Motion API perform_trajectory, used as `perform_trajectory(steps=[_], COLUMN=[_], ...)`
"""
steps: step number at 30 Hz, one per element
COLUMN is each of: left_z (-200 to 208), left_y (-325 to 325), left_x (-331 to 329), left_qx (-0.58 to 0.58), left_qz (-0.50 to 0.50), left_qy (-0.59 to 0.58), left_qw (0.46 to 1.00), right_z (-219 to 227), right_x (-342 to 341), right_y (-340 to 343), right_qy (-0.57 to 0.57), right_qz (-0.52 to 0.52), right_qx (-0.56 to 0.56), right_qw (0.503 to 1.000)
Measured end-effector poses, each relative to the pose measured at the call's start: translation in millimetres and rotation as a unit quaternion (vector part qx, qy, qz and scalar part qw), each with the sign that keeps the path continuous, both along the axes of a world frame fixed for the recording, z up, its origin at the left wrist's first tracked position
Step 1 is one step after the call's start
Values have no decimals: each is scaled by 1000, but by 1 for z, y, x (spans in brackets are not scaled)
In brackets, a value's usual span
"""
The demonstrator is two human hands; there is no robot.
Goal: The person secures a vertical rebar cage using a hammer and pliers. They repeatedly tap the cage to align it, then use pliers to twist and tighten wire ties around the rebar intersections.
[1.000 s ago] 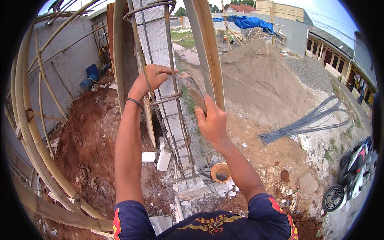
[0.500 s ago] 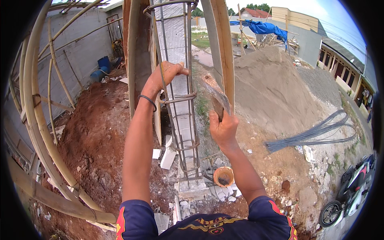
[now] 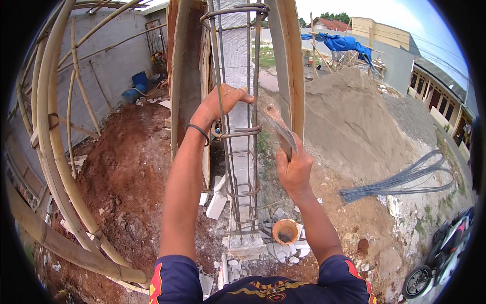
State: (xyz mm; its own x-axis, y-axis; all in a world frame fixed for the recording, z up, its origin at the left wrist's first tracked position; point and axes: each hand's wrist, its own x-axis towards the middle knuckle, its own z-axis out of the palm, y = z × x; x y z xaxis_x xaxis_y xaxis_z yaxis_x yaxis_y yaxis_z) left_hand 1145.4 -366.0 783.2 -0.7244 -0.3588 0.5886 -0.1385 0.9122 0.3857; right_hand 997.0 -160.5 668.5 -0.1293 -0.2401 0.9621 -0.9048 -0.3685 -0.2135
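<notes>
An upright rebar cage (image 3: 253, 154) of long steel bars and bent ties stands before me. My left hand (image 3: 223, 104) is closed at its upper part, the wrist beside the left bar and the fingers curled at a right-hand bar. Just right of the cage, my right hand (image 3: 296, 164) grips a flat, worn tool (image 3: 279, 124) with a rusty brown upper end and a dark metal edge. The tool tilts up and left toward the cage; its exact kind is unclear. A pale block column (image 3: 237, 61) rises behind the bars.
Formwork boards (image 3: 294, 66) flank the cage. An orange bucket (image 3: 276, 231) sits among broken white blocks (image 3: 217, 204) near its foot. Bamboo poles (image 3: 48, 126) curve at left beside red soil (image 3: 121, 172). At right are a sand heap (image 3: 349, 121), bundled rods (image 3: 395, 185) and a motorcycle (image 3: 435, 258).
The whole scene has shifted slightly right in view. My left hand stays at the cage bars, and my right hand still grips the tool, now a little lower in view.
</notes>
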Motion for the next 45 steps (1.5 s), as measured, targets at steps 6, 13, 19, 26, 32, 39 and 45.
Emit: perform_trajectory(steps=[6, 13, 19, 26, 32, 39, 45], left_z=[1, 8, -3, -20, -23, -17, -16], left_y=[2, 13, 11, -4, -9, -16, -9], left_x=[-1, -4, -1, -7, -5, -3, -2], left_qx=[-80, 92, 124, 209, 165, 220, 231], left_qz=[47, 63, -80, -57, -40, -127, -125], left_qy=[-24, 8, 311, 530, 461, 334, 315], left_qw=[995, 994, 939, 820, 871, 908, 912], right_z=[-5, -9, -33, -35, -27, -16, -8], right_x=[-3, -13, -14, -12, 4, 19, 38], right_y=[3, -15, -19, -27, -32, -21, -19], right_qy=[-26, -10, -73, -55, -160, -206, -254], right_qz=[37, -24, 96, 91, 132, 131, 157], right_qx=[-64, 15, -52, -39, -23, -6, 107], right_qw=[997, 1000, 991, 994, 978, 970, 948])
